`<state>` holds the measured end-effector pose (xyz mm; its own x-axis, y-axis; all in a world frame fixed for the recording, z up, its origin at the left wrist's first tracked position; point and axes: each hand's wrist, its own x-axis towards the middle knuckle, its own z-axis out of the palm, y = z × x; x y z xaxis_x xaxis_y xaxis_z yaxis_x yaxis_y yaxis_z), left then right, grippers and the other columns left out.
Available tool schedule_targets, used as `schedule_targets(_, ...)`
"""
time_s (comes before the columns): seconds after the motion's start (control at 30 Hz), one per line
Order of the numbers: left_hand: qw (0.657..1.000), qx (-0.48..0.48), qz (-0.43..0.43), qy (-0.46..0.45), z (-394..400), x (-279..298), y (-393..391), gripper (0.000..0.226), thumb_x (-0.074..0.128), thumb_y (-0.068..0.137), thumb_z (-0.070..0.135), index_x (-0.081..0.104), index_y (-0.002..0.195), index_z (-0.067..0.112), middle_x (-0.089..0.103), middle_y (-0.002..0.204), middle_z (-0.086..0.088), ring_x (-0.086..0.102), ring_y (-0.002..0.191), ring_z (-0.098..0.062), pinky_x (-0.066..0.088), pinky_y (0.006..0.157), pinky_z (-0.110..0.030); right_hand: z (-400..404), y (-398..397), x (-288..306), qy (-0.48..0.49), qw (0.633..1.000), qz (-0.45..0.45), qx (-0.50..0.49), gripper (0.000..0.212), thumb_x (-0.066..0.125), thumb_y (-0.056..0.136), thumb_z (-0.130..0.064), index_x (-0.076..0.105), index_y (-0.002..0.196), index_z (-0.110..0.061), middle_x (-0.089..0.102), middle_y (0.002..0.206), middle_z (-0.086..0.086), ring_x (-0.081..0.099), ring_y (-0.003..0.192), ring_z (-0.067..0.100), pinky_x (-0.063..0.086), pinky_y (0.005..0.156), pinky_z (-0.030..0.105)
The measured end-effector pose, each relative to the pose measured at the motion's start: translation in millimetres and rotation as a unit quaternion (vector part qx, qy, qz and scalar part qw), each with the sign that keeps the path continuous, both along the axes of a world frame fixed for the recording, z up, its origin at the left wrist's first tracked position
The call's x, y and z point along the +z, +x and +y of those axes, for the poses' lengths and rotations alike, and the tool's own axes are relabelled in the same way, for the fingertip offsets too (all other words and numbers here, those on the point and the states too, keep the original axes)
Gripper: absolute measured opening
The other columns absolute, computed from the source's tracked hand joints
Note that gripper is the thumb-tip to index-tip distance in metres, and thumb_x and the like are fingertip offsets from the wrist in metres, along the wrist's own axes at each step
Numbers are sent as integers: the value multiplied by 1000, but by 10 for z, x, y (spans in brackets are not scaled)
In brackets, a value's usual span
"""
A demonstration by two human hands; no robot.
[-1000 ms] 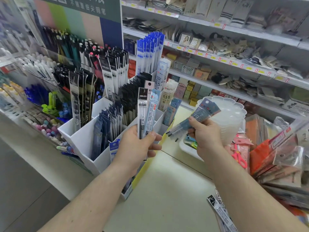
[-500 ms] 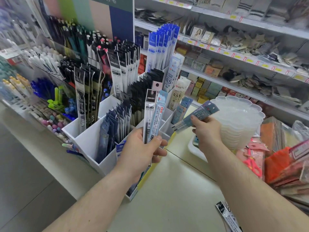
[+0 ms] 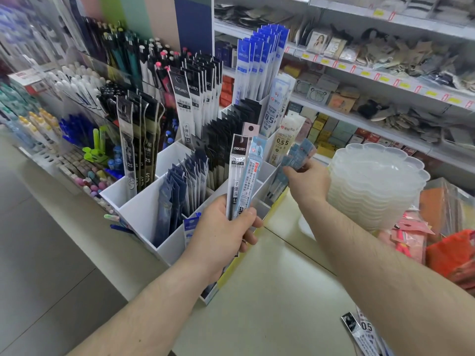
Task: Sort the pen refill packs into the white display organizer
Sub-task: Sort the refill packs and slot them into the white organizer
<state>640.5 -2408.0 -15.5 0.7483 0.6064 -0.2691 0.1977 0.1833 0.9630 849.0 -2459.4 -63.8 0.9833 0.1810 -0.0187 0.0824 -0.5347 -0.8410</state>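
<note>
The white display organizer (image 3: 140, 214) stands on the counter, its compartments filled with upright refill packs in black, dark blue and bright blue. My left hand (image 3: 221, 235) grips two long refill packs (image 3: 241, 176) upright in front of the organizer, one black-topped, one pale blue. My right hand (image 3: 307, 182) holds a blurred grey-blue refill pack (image 3: 298, 155) at the organizer's right side, over its right-hand compartments.
A stack of clear scalloped plastic trays (image 3: 377, 181) sits right of my right hand. Loose refill packs (image 3: 362, 332) lie on the counter at the bottom right. Pen racks (image 3: 77, 104) stand to the left, stocked shelves (image 3: 385, 73) behind, and red packaged goods (image 3: 449, 250) on the right.
My right hand has carried the grey-blue pack leftward, up to the organizer's right side. The left hand has kept its two packs upright. The camera has moved closer.
</note>
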Motion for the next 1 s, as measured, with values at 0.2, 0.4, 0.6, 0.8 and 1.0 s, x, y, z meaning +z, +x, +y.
schedule_targets(0.2, 1000, 3, 11, -2, -19, -33, -19, 3, 56, 99, 10, 58, 100, 12, 69, 67, 7, 57, 53, -11, 40, 50, -28, 15, -203, -157, 37, 995, 21, -84, 21, 72, 86, -35, 63, 88, -16, 61, 77, -6, 59, 74, 18, 41, 63, 29)
schedule_targets(0.4, 1000, -7, 12, 4, -33, -13, -9, 4, 56, 99, 11, 58, 102, 12, 69, 68, 7, 59, 54, -10, 41, 51, -30, 51, -208, -301, -18, 995, 65, -70, 19, 70, 87, -38, 63, 91, -20, 65, 88, -1, 60, 83, 23, 38, 68, 29)
schedule_targets(0.6, 1000, -8, 10, -3, -21, -4, -32, 2, 56, 99, 11, 58, 100, 11, 68, 67, 8, 59, 54, -10, 42, 50, -29, 6, -116, -270, -144, 987, 66, 17, 28, 73, 75, -50, 64, 87, -26, 66, 82, -4, 63, 80, 22, 40, 58, 27)
schedule_targets(0.8, 1000, -11, 11, -8, -23, -13, -42, 3, 56, 99, 12, 59, 99, 13, 68, 67, 7, 59, 53, -10, 42, 50, -29, 20, -53, -258, -104, 992, 56, 40, 11, 64, 86, -20, 70, 78, -19, 72, 80, 4, 69, 80, 28, 59, 71, 40)
schedule_targets(1.0, 998, -50, -7, -42, -76, 18, -36, 11, 57, 99, 9, 59, 95, 19, 68, 67, 5, 57, 51, -9, 41, 45, -23, -177, -217, -8, 21, 995, 96, 3, 12, 66, 82, -20, 63, 71, -21, 71, 76, 6, 69, 76, 29, 60, 72, 47)
